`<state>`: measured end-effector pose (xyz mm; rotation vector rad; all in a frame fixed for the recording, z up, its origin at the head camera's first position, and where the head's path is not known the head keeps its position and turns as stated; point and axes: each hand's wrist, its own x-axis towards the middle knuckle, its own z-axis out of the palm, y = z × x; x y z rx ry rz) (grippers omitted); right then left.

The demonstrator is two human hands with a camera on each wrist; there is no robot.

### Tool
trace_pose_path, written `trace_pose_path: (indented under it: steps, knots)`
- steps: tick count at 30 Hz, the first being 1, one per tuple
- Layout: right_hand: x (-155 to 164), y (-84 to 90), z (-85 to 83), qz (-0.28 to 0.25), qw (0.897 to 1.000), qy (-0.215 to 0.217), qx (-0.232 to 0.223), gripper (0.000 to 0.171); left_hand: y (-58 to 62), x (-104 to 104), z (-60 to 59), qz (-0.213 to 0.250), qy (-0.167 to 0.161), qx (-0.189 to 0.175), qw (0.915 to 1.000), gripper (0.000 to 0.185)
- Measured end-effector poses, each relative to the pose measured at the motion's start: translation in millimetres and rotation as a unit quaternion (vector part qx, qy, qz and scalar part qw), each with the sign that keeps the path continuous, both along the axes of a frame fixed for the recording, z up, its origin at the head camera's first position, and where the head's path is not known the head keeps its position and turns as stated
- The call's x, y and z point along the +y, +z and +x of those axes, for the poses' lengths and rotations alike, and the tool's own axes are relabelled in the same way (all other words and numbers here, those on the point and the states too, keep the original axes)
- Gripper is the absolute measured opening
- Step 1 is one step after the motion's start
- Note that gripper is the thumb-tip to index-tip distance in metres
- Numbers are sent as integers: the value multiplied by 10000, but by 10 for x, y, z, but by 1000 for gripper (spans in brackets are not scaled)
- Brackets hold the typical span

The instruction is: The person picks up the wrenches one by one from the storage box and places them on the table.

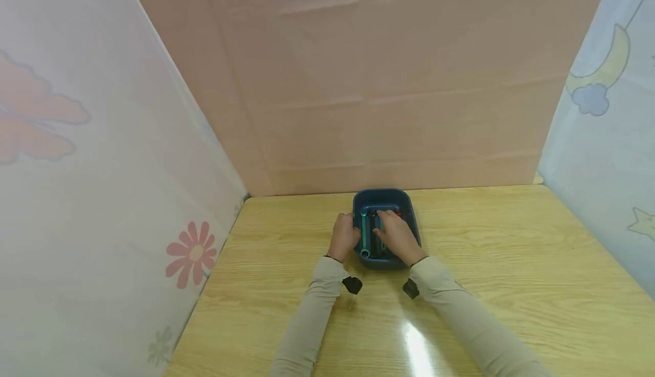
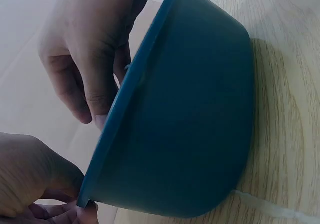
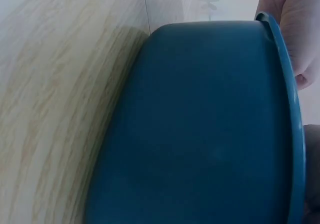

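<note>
Blue tub (image 1: 385, 199) on wooden table (image 1: 512, 263). Left hand (image 1: 343, 235) grips tub's left rim. Right hand (image 1: 397, 235) inside tub, fingers over green wrench (image 1: 364, 232); grasp cannot be told.

One blue bin (image 1: 385, 198), one green wrench (image 1: 364, 232), two hands.

1. The person wears long sleeves in a light beige colour, one on each arm.
2. The left sleeve (image 1: 312, 314) ends snug at the wrist, and so does the right sleeve (image 1: 460, 309).
3. A small black box (image 1: 352, 284) sits under the left wrist.
4. Another small black box (image 1: 410, 288) sits under the right wrist.
5. Both hands are bare.
</note>
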<state>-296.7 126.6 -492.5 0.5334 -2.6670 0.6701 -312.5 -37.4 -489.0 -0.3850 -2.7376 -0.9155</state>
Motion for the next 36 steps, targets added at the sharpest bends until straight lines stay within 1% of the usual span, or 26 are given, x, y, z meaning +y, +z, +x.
trace_pose_path:
  steps: [4,10,16,18,24,26,31,36]
  knots:
    - [-38,1,2,-104,9998,-10,-169,49,-2,0,13,-46,-6,21,10000,21]
    - [-106,5,-17,-219,9991,-19,-361,46,6,-7,14,55,-21,77,10000,23]
    - [-158,-22,-55,-303,9988,-41,-373,42,-10,-16,5,128,-122,153,9997,17]
    - [-169,-35,-63,-392,9984,-27,-403,39,-18,-19,10,177,-146,127,9997,16]
    - [-198,-60,-74,-549,9975,49,-452,35,-32,-3,14,387,-96,-144,9991,24]
    - [-206,-64,-80,-535,9974,29,-479,35,-24,6,20,373,-66,-199,9991,28]
    - [-221,-65,-91,-593,9968,53,-526,33,-3,11,36,276,-64,-85,9996,34]
    - [-250,-76,-104,-719,9953,100,-644,21,4,5,32,264,-68,-66,9996,32]
